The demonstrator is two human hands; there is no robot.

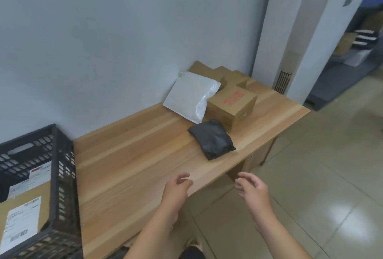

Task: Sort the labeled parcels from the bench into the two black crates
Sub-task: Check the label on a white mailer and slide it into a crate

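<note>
On the wooden bench lie a black plastic parcel, a white padded mailer leaning on the wall, and a brown cardboard box with red print. More brown cardboard sits behind them. A black crate stands at the bench's left end and holds labeled cardboard parcels. My left hand hovers over the bench's front edge, fingers loosely curled, holding nothing. My right hand hangs beyond the edge, also empty and relaxed. Only one crate is in view.
A grey wall runs behind the bench. To the right a white pillar with a vent grille stands at the bench's end. Tiled floor spreads on the right. Boxes stand under the bench.
</note>
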